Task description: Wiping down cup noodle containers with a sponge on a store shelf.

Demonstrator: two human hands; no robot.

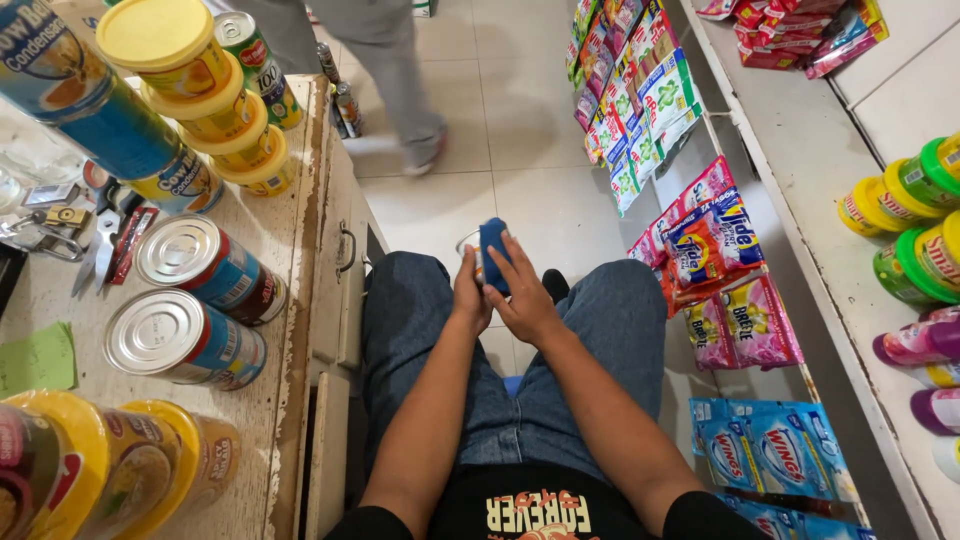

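- Nearest, two bare forearms run forward over the lap in blue jeans point(610, 330), meeting between the knees.
- The left hand point(468, 298) is curled in, fingers pressed against the near side of one blue can point(493, 253) with a pale rim; how tightly it closes cannot be told, as the fingers are hidden.
- The right hand point(522, 295) lies over the can's right side, its fingers stretched and slightly spread along the blue wall, thumb tucked toward the left hand.
- The can is held upright just beyond the knees, above the tiled floor point(520, 90).
- On the left, a worn wooden counter point(290, 330) carries two silver-topped tins point(185, 335) lying on their sides, and three yellow-lidded jars at the near corner.
- Farther along the counter stand three stacked yellow-lidded tubs point(215, 100).
- On the right, hanging strips of coloured sachets point(715, 260) line a white shelf point(800, 170).
- Farthest, another person's grey trouser legs point(390, 60) stand on the floor.
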